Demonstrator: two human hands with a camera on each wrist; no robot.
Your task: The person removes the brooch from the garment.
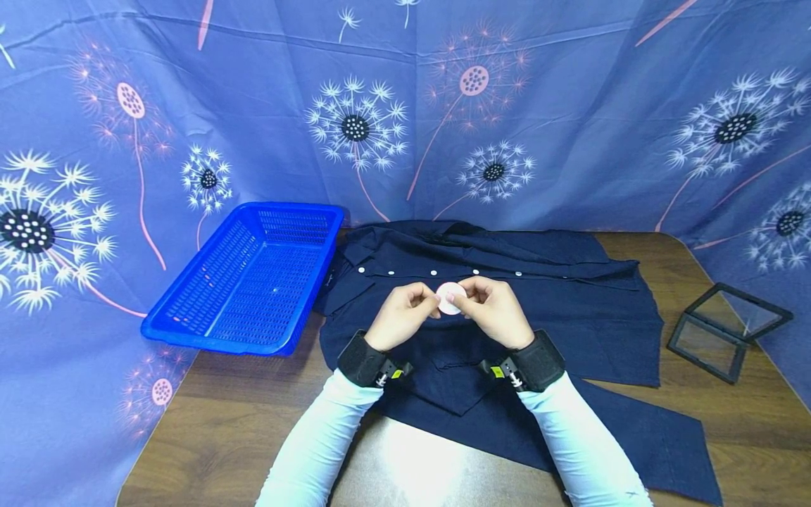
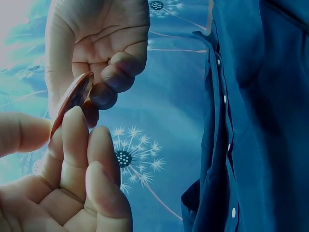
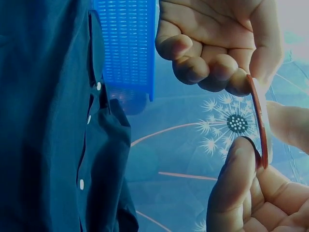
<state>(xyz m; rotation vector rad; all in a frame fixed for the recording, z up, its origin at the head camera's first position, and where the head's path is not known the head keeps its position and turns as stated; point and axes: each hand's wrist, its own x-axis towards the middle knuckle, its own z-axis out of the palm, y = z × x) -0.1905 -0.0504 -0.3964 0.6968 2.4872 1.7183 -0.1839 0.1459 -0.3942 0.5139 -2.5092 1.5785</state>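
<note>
A small round disc with a pale face and a reddish edge is held up over a dark navy shirt. My left hand pinches its left edge between thumb and fingers, and my right hand pinches the right edge. Seen nearly edge-on in the left wrist view, the disc looks thin and slightly domed; its other side appears dark and shiny. The right wrist view shows the disc side-on between both hands. The shirt lies spread on the table, its row of white buttons beyond the hands.
A blue perforated plastic basket stands at the table's left. On the right, a black hinged frame with clear panels stands propped open. A blue dandelion-print cloth hangs behind the brown wooden table.
</note>
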